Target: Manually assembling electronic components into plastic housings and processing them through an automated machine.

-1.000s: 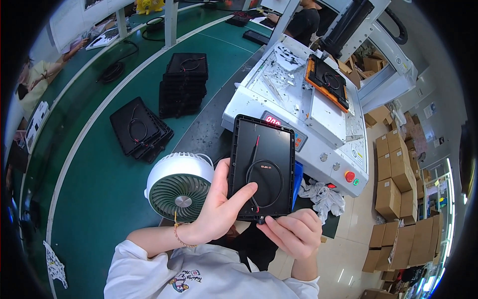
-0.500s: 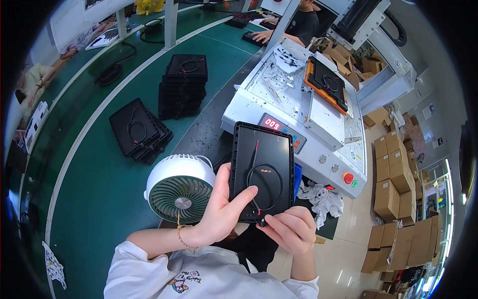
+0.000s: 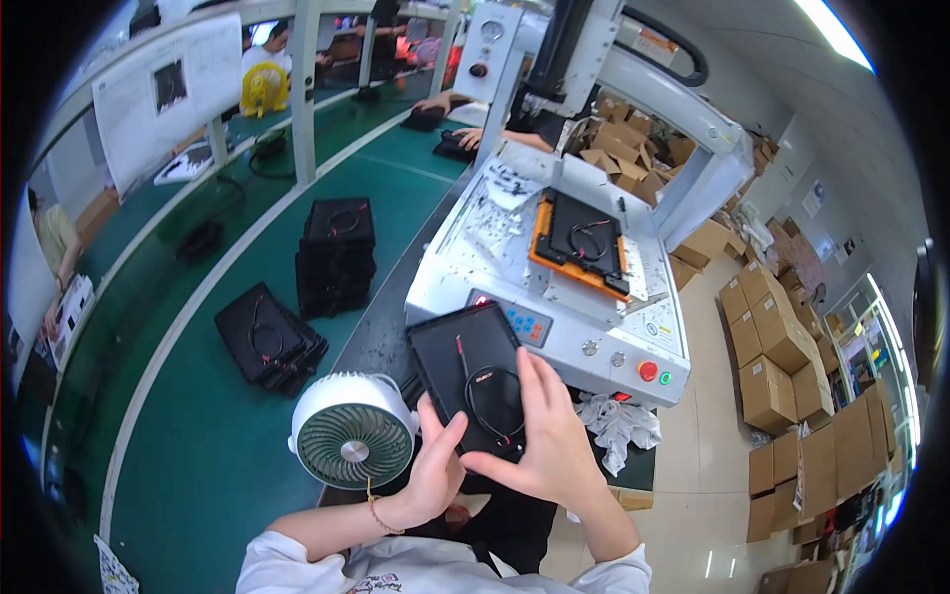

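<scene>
A black rectangular plastic panel (image 3: 442,358) with a raised rim is held in front of me, tilted to the left. A thin black cable (image 3: 468,398) with a red tip lies looped on its face. My left hand (image 3: 437,473) holds the lower left edge, thumb near the bottom corner. Along the right edge lie the fingers of my right hand (image 3: 546,441), with its thumb at the bottom edge. Beyond it, a similar panel with a coiled cable rests in an orange fixture (image 3: 541,259) on the bed of a white machine (image 3: 455,238).
Stacked black panels (image 3: 336,252) and a looser pile (image 3: 259,337) are on the green table (image 3: 208,465). A white fan (image 3: 353,432) stands by my left forearm. A red button (image 3: 647,371) is on the machine's front, near a white cloth (image 3: 620,431). Another person's hand (image 3: 467,139) is at the far side.
My right hand has left the small black piece at the panel's bottom edge and now holds the right side. My left thumb has come off the cable. The panel has tilted left; the view has shifted.
</scene>
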{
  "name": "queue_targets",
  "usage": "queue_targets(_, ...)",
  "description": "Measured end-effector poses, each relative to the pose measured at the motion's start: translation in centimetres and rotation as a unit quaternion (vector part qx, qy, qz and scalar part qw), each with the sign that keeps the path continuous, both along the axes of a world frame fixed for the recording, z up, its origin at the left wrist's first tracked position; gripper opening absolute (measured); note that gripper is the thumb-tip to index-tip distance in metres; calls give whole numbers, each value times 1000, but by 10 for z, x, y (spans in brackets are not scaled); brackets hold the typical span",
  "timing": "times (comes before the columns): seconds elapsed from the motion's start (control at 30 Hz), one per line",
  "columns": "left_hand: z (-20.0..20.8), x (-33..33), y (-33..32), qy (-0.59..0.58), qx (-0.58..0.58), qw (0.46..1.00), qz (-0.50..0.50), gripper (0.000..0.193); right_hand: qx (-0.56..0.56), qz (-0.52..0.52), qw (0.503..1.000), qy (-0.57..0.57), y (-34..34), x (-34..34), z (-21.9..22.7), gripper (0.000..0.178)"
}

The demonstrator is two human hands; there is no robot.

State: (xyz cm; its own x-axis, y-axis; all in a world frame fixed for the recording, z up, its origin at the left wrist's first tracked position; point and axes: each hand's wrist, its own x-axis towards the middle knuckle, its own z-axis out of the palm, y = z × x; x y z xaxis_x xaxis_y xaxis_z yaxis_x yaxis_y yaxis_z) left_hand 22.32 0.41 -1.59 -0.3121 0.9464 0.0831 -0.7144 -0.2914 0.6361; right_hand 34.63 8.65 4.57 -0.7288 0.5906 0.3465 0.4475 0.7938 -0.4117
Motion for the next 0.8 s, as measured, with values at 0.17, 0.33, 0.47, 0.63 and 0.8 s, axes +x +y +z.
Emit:
queue_targets(0.17,-4,-8,0,88,16,990,-108,48,44,-6,997,-70,8,2,19,118)
queue_targets(0.33,10,-89,32,690,-4,724,-18,53,35,-89,991,-94,26,43,55,117)
queue_targets(0.47,77,-85,139,838,169,477,206,47,37,-184,978,-96,45,83,70,115)
queue_targets(0.63,121,-19,255,834,-127,514,156,113,29,-331,937,-111,66,121,73,114)
queue_targets(0.8,132,27,286,839,-337,424,56,143,-3,-428,893,-140,83,147,69,116)
